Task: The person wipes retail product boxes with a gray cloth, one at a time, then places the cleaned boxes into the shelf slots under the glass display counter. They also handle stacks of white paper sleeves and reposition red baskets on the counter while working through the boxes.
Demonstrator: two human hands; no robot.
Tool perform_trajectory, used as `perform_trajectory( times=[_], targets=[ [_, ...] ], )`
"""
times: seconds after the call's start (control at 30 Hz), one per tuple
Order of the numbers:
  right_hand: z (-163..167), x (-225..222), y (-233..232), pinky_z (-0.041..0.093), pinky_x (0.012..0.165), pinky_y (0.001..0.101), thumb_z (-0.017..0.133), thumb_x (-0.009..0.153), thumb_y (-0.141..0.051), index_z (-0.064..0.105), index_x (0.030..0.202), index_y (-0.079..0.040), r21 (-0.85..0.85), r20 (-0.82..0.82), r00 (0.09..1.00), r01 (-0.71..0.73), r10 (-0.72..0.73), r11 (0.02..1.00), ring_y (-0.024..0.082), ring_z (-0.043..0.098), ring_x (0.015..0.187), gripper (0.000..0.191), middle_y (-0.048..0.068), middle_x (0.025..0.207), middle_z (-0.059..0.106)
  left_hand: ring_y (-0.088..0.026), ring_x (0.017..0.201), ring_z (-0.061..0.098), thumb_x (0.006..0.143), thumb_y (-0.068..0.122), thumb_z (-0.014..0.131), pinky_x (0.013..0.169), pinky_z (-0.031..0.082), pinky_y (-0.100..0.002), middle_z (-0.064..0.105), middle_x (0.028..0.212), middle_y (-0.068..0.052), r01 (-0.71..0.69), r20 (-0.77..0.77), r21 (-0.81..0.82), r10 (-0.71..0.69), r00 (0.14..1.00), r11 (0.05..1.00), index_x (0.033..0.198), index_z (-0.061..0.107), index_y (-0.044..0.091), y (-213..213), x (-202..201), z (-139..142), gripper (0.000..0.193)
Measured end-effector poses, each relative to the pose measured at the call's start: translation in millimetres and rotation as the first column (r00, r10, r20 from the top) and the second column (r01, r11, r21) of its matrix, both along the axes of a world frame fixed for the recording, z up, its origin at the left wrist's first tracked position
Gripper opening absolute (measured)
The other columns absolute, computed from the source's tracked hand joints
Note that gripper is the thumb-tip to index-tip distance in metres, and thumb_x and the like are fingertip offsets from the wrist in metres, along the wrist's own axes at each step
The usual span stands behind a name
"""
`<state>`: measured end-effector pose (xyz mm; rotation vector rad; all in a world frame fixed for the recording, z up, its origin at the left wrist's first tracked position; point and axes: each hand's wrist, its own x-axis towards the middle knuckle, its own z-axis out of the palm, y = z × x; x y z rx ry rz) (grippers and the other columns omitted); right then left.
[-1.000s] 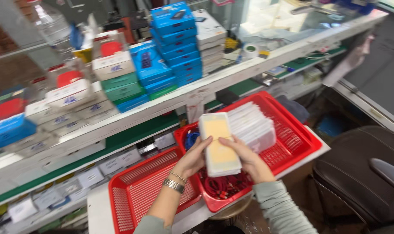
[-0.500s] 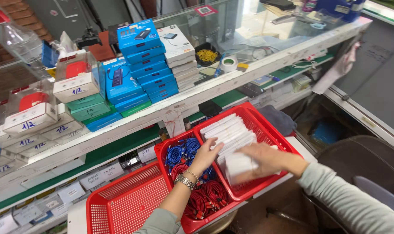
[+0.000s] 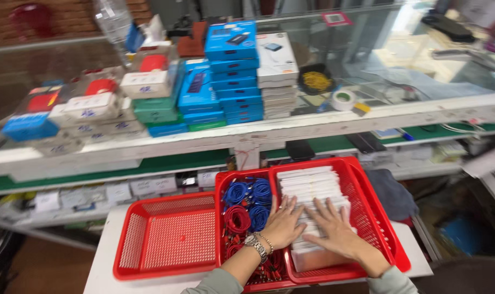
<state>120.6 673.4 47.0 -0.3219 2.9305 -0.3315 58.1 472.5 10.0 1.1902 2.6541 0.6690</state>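
Currently your left hand (image 3: pixel 284 223) and right hand (image 3: pixel 334 231) lie flat, fingers spread, pressing on the row of white packets (image 3: pixel 313 188) in the right red basket (image 3: pixel 378 218). Beside them sit coiled cables (image 3: pixel 247 204), seemingly blue and red. Beyond, 1 stack of blue boxes (image 3: pixel 234 71) stands on the glass counter (image 3: pixel 367 117).

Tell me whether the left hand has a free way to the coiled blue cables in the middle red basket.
Probably yes. The left hand lies flat on the white packets, right beside the blue cables in the open-topped middle basket. Nothing covers them, and the right hand is farther off.
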Motion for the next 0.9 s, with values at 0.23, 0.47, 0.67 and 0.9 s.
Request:
perform_trajectory(
  times=[0.23, 0.47, 0.67, 0.9],
  targets=[
    [36.9, -57.4, -53.0, 0.056, 0.086, 0.0371, 0.066, 0.09, -0.024, 0.062, 0.133, -0.015, -0.627, 0.052, 0.986, 0.158, -0.161, 0.763, 0.022, 0.071, 0.114, 0.044, 0.008, 0.124, 0.075, -0.041, 0.142, 0.042, 0.096, 0.022, 0.063, 0.118, 0.034, -0.047, 0.053, 0.145, -0.02, -0.324, 0.059, 0.46, 0.336, 0.94, 0.827, 0.135, 0.058, 0.003, -47.4, -14.1, 31.9, 0.043],
    [49.7, -89.0, -153.8, 0.059, 0.085, 0.0316, 0.065, 0.094, -0.016, 0.065, 0.125, -0.009, -0.768, 0.025, 0.996, -0.036, 0.086, 0.639, 0.018, 0.077, 0.098, 0.032, 0.008, 0.104, 0.081, -0.035, 0.115, 0.063, 0.093, 0.014, 0.065, 0.103, 0.046, -0.043, 0.071, 0.115, -0.015, -0.49, 0.051, 0.617, 0.59, 0.806, 0.616, 0.108, 0.071, 0.004, -135.2, -31.3, 42.3, 0.019],
    [38.6, -102.9, -246.7, 0.06, 0.082, 0.0324, 0.063, 0.096, -0.017, 0.066, 0.124, -0.007, -0.76, -0.012, 0.986, -0.117, 0.166, 0.64, 0.02, 0.077, 0.095, 0.03, 0.011, 0.105, 0.08, -0.034, 0.122, 0.057, 0.089, 0.017, 0.069, 0.106, 0.041, -0.048, 0.067, 0.12, -0.016, -0.722, 0.029, 0.451, 0.8, 0.599, 0.524, 0.111, 0.072, 0.008, -237.1, -44.3, 30.7, 0.024],
    [-3.9, -101.3, -384.1, 0.045, 0.109, 0.0397, 0.067, 0.093, -0.027, 0.058, 0.135, -0.009, -0.51, 0.089, 0.968, -0.157, 0.233, 0.846, 0.03, 0.055, 0.131, 0.047, 0.015, 0.137, 0.061, -0.038, 0.149, 0.019, 0.076, 0.037, 0.083, 0.118, 0.021, -0.062, 0.023, 0.167, -0.015, -0.942, -0.198, -0.166, 0.926, 0.322, 0.292, 0.158, 0.036, 0.024, -392.9, -20.9, 24.5, 0.096]
  ],
)
